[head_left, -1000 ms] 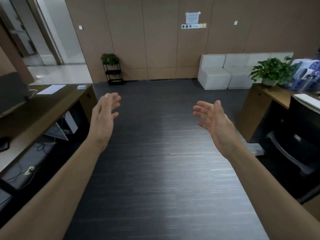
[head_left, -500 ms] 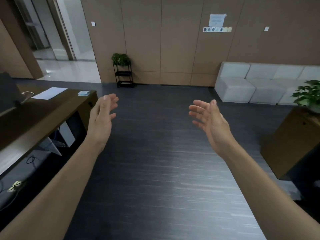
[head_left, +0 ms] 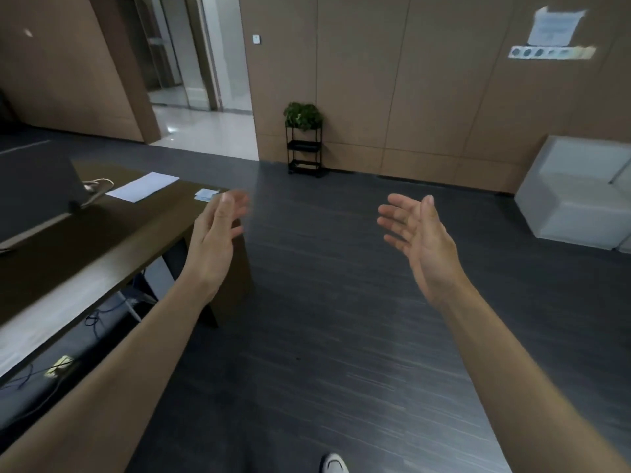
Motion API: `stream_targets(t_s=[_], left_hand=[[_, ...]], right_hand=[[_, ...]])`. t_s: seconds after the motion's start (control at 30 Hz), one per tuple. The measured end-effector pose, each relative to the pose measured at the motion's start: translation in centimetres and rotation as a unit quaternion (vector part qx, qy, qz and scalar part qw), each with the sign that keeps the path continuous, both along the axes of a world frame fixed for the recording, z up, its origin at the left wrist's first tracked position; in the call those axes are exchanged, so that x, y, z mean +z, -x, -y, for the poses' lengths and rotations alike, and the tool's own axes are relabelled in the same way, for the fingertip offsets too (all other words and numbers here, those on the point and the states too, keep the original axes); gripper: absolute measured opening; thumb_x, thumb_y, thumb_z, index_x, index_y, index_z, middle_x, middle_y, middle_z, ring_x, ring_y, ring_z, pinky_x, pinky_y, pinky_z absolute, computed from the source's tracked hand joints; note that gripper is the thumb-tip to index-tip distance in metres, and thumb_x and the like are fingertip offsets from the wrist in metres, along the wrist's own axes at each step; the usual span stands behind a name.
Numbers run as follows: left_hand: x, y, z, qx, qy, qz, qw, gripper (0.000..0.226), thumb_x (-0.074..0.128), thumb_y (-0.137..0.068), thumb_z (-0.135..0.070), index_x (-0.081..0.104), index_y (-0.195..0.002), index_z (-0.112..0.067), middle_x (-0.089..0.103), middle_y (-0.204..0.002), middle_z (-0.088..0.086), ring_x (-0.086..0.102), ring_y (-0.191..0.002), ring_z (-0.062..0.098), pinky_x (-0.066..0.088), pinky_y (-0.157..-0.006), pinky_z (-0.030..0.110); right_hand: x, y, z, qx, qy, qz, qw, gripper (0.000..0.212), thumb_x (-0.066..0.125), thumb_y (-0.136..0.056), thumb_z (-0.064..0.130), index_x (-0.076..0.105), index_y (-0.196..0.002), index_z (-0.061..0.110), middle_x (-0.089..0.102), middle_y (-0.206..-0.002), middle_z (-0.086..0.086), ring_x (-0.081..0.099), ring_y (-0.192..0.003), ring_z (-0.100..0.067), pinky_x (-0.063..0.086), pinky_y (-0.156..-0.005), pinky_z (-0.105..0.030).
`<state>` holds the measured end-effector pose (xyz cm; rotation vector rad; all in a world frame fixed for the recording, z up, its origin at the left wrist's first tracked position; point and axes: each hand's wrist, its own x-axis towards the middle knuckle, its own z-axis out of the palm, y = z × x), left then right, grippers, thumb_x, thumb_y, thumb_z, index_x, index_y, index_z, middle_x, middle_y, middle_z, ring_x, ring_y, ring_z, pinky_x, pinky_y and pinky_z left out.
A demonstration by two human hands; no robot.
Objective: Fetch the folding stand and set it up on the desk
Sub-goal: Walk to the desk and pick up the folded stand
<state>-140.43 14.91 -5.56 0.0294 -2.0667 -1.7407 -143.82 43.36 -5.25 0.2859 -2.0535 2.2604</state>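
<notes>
- Because I am looking for the stand, my left hand [head_left: 218, 240] and right hand [head_left: 418, 238] are apart, open and empty.
- The desk [head_left: 112, 233] waits beside me.

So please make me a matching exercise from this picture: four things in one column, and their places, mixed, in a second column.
Things:
1. potted plant
2. sheet of paper
3. white seat
4. printed notice

Places:
A. flat on the desk
B. stuck on the wall, upper right
C. on top of the black rack
D. on the floor by the right edge

Pairs: 1-C, 2-A, 3-D, 4-B
</notes>
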Motion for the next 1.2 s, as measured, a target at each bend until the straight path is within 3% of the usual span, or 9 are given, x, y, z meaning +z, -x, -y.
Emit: stream_targets(t_s=[0.27, 0.4, 0.5, 0.77, 0.9, 1.0, 1.2], left_hand=[[1.5, 17.2, 5.6, 0.098, -0.007, 0.018, 0.995, 0.047, 0.031, -0.104, -0.050, 0.059, -0.131, -0.023, 0.063, -0.139, 0.003, 0.059, -0.129, 0.017, 0.045, -0.112, 0.047], [1.5, 23.3, 10.1, 0.138, -0.035, 0.011, 0.990, 0.041, 0.033, -0.098, -0.055, 0.060, -0.120, -0.033, 0.064, -0.135, -0.001, 0.059, -0.130, 0.017, 0.046, -0.111, 0.044], [0.4, 27.9, 13.8, 0.169, -0.048, 0.014, 0.984, 0.040, 0.034, -0.093, -0.057, 0.061, -0.114, -0.036, 0.065, -0.130, -0.003, 0.060, -0.128, 0.018, 0.047, -0.110, 0.045], [-5.6, 43.9, 27.8, 0.206, -0.082, 0.000, 0.975, 0.044, 0.032, -0.106, -0.043, 0.058, -0.131, -0.017, 0.064, -0.128, -0.002, 0.061, -0.123, 0.015, 0.045, -0.113, 0.049], [-7.2, 53.3, 35.2, 0.233, -0.093, 0.001, 0.968, 0.056, 0.037, -0.093, -0.061, 0.059, -0.129, -0.025, 0.064, -0.131, -0.003, 0.060, -0.127, 0.015, 0.045, -0.113, 0.048], [-8.5, 58.5, 39.5, 0.256, -0.101, 0.024, 0.961, 0.056, 0.037, -0.090, -0.066, 0.061, -0.124, -0.030, 0.066, -0.131, -0.005, 0.060, -0.127, 0.015, 0.044, -0.113, 0.052], [-13.1, 65.7, 45.1, 0.312, -0.098, 0.124, 0.937, 0.066, 0.035, -0.093, -0.061, 0.059, -0.133, -0.014, 0.065, -0.131, 0.004, 0.061, -0.123, 0.022, 0.048, -0.108, 0.054]], right_hand=[[1.8, 21.8, 7.2, 0.087, -0.010, 0.015, 0.996, 0.076, 0.030, -0.081, 0.070, 0.058, -0.132, 0.020, 0.066, -0.129, -0.003, 0.063, -0.120, -0.015, 0.046, -0.107, -0.044], [0.9, 30.0, 12.5, 0.122, -0.023, 0.025, 0.992, 0.067, 0.026, -0.093, 0.061, 0.059, -0.132, 0.018, 0.068, -0.127, -0.004, 0.065, -0.118, -0.014, 0.047, -0.107, -0.043], [-0.5, 35.6, 16.8, 0.154, -0.040, 0.036, 0.987, 0.072, 0.029, -0.087, 0.066, 0.059, -0.132, 0.019, 0.069, -0.126, -0.004, 0.065, -0.117, -0.014, 0.047, -0.107, -0.044], [-4.4, 52.3, 32.1, 0.195, -0.035, 0.050, 0.979, 0.073, 0.035, -0.085, 0.064, 0.060, -0.131, 0.013, 0.069, -0.125, -0.008, 0.065, -0.117, -0.021, 0.050, -0.102, -0.046], [-4.6, 61.4, 40.9, 0.200, -0.039, 0.066, 0.977, 0.077, 0.040, -0.080, 0.069, 0.061, -0.129, 0.014, 0.070, -0.124, -0.009, 0.066, -0.116, -0.022, 0.051, -0.100, -0.046], [-5.4, 67.4, 47.1, 0.204, -0.065, 0.069, 0.974, 0.065, 0.033, -0.093, 0.059, 0.060, -0.130, 0.013, 0.069, -0.124, -0.010, 0.066, -0.115, -0.022, 0.052, -0.098, -0.045], [-10.6, 76.3, 57.3, 0.222, -0.093, 0.115, 0.964, 0.035, 0.035, -0.105, 0.038, 0.063, -0.115, 0.019, 0.070, -0.119, -0.012, 0.066, -0.108, -0.023, 0.051, -0.092, -0.044]])
